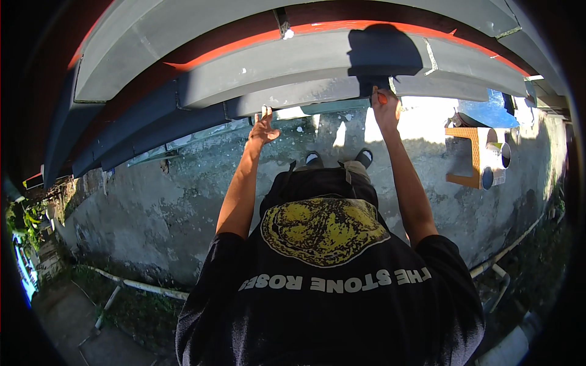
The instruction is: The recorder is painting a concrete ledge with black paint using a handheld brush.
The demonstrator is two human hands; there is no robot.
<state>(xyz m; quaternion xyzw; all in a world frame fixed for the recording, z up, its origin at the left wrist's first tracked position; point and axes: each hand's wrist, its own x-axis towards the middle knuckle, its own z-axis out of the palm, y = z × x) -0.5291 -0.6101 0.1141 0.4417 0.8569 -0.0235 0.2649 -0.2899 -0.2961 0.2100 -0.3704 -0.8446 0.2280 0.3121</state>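
Observation:
Both my arms reach forward to the lower edge of a long grey ledge [305,94], which curves across the upper part of the view. My left hand [262,129] has its fingertips up against that edge, fingers and thumb apart, holding nothing. Farther right, my right hand [387,113] is closed at the same edge around a small orange thing [383,98]. Only a bit of orange shows between the fingers, so its kind cannot be made out. A dark head-shaped shadow [384,52] falls on the grey boards just above the right hand.
More grey boards with a red band [232,50] between them rise above the ledge. On the worn concrete floor [165,207] at right stand a brown stool [467,155] and a white bucket [502,155]. A blue sheet [488,113] lies behind them. Pale pipes [146,287] run along the floor's near edge.

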